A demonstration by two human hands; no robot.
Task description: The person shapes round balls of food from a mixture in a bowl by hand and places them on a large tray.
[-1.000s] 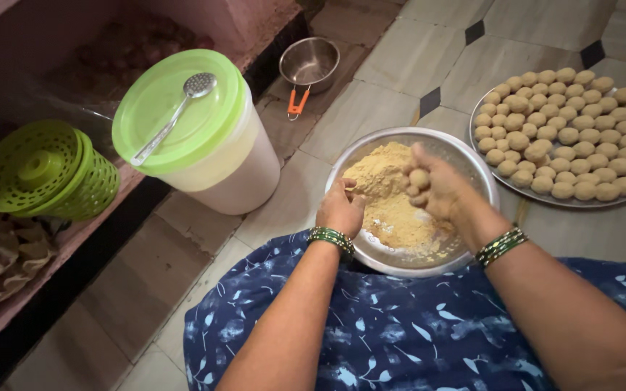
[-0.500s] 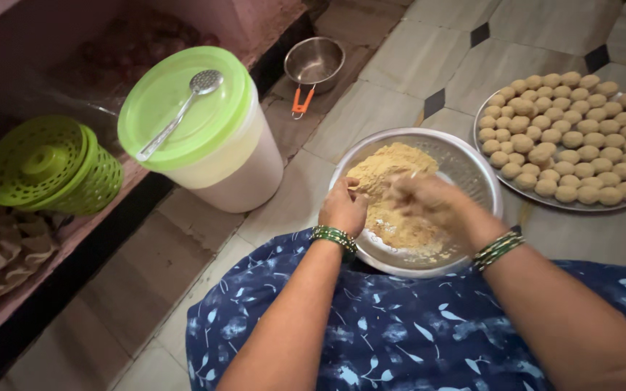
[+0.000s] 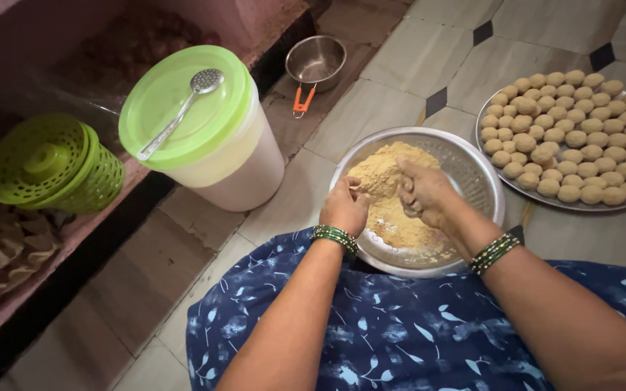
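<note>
Hands met inside steel bowl (image 3: 472,170), on floor near the lap. Left hand (image 3: 344,208) curled, knuckles up, clenched on yellow crumbly mixture (image 3: 385,195). Right hand (image 3: 424,194) pressed palm-down, fingers bent, gripping mixture; wrist angled from right

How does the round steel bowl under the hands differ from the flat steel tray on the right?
The round steel bowl is deep and holds loose, crumbly yellow-brown mixture; the flat steel tray is shallow and carries rows of shaped, pale-brown balls. The left hand and right hand are in the bowl; none touches the tray. The bowl shows whole; the tray runs off the picture's right edge. Both are shiny metal, on the tiled floor.
</note>
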